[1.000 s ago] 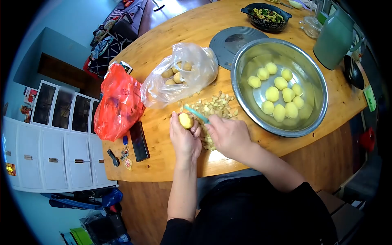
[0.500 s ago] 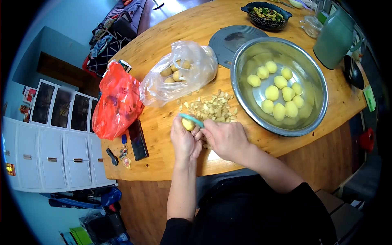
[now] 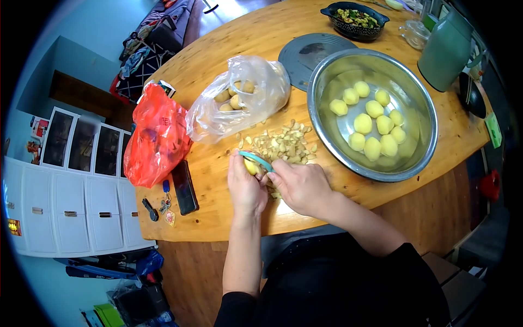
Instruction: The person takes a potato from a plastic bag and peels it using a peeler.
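A small, partly peeled potato [image 3: 251, 167] sits in my left hand [image 3: 245, 188], whose fingers are wrapped round it. My right hand [image 3: 299, 187] is closed on a teal peeler [image 3: 258, 158], which lies across the potato's upper side. Just beyond both hands, potato peelings [image 3: 280, 144] form a loose heap on the wooden table. To the right stands a large steel basin [image 3: 426, 147] with several peeled potatoes [image 3: 374, 109] in it. A clear plastic bag [image 3: 267, 87] behind the heap holds several unpeeled potatoes [image 3: 236, 102].
Left of the clear bag is a red plastic bag [image 3: 157, 136], with a phone [image 3: 184, 188] and keys [image 3: 164, 204] near it. Behind the basin lie a round grey mat [image 3: 299, 57] and a dark dish of food [image 3: 357, 27]. A green jug [image 3: 444, 54] stands at the far right.
The peeler has shifted and tilted slightly over the potato, and the potato has turned a little in my left hand. Bags and basin stay in place.
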Tool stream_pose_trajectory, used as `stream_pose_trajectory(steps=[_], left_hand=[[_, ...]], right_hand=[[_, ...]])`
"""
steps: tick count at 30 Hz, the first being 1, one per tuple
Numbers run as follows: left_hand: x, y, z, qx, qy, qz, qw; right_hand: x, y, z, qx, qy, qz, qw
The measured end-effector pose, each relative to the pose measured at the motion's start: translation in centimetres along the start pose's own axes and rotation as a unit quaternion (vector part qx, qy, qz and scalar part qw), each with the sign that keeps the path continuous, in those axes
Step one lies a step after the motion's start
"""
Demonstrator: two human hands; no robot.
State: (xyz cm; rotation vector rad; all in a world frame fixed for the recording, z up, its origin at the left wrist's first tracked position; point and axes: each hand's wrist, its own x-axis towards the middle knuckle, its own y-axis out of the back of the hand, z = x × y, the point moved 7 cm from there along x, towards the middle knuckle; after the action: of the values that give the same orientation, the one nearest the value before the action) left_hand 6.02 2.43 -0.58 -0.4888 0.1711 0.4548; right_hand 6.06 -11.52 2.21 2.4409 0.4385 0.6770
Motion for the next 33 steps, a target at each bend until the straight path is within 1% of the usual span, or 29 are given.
stream_pose_trajectory(steps=[2,3,5,6,9,12,13,15,18,19,22,23,24,26,27,30,33], left_hand=[[-0.3,-0.2,0.2,0.024,-0.018,0.02,0.999],[-0.2,-0.2,-0.1,0.007,-0.015,0.004,1.0],[0.1,0.3,-0.6,-0.023,-0.007,-0.027,0.999],[0.1,0.5,-0.6,-0.036,-0.002,-0.023,0.999],[0.1,0.6,-0.3,-0.063,0.015,-0.011,0.998],[0.6,0.5,-0.2,-0.123,0.06,-0.027,0.99],[0.6,0.4,0.0,-0.106,0.065,-0.037,0.992],[0.7,0.7,-0.1,-0.075,0.04,-0.05,0.995],[0.1,-0.5,-0.6,-0.027,0.006,-0.041,0.999],[-0.2,-0.9,-0.6,-0.01,-0.007,-0.034,0.999],[0.1,-0.2,-0.6,-0.089,0.06,-0.061,0.992],[0.4,0.0,-0.6,-0.125,0.073,-0.059,0.988],[0.6,0.4,-0.8,-0.143,0.09,-0.051,0.984],[0.9,1.1,-1.1,-0.178,0.127,-0.035,0.975],[0.8,0.9,-1.0,-0.183,0.128,-0.023,0.974],[0.7,0.7,-1.1,-0.177,0.107,-0.039,0.978],[0.6,0.1,-1.0,-0.175,0.092,-0.014,0.98]], right_hand=[[-0.1,-0.1,0.1,0.014,-0.013,-0.012,1.0],[-0.1,-0.2,0.2,0.021,-0.019,-0.018,0.999],[0.1,-0.5,0.9,-0.017,-0.055,-0.031,0.998],[0.2,-0.5,1.4,-0.037,-0.073,-0.036,0.996],[0.1,-0.4,3.3,-0.01,-0.123,-0.045,0.991],[0.3,0.2,3.3,0.088,-0.137,-0.026,0.986],[0.6,0.4,3.2,0.118,-0.142,-0.026,0.982],[0.9,0.6,3.2,0.178,-0.159,-0.025,0.971],[1.5,0.4,1.7,0.231,-0.128,0.016,0.964],[1.8,0.0,1.5,0.269,-0.141,-0.032,0.952],[2.7,-0.8,2.6,0.344,-0.132,0.021,0.929],[1.9,0.5,3.1,0.205,-0.147,0.028,0.967],[1.7,1.3,2.7,0.152,-0.116,0.057,0.98],[1.3,1.7,2.0,0.064,-0.064,0.055,0.994],[1.2,1.6,1.4,0.042,-0.04,0.049,0.997],[0.2,1.4,-0.3,-0.014,0.034,0.044,0.998],[-0.1,1.4,-1.7,-0.05,0.103,0.056,0.992]])
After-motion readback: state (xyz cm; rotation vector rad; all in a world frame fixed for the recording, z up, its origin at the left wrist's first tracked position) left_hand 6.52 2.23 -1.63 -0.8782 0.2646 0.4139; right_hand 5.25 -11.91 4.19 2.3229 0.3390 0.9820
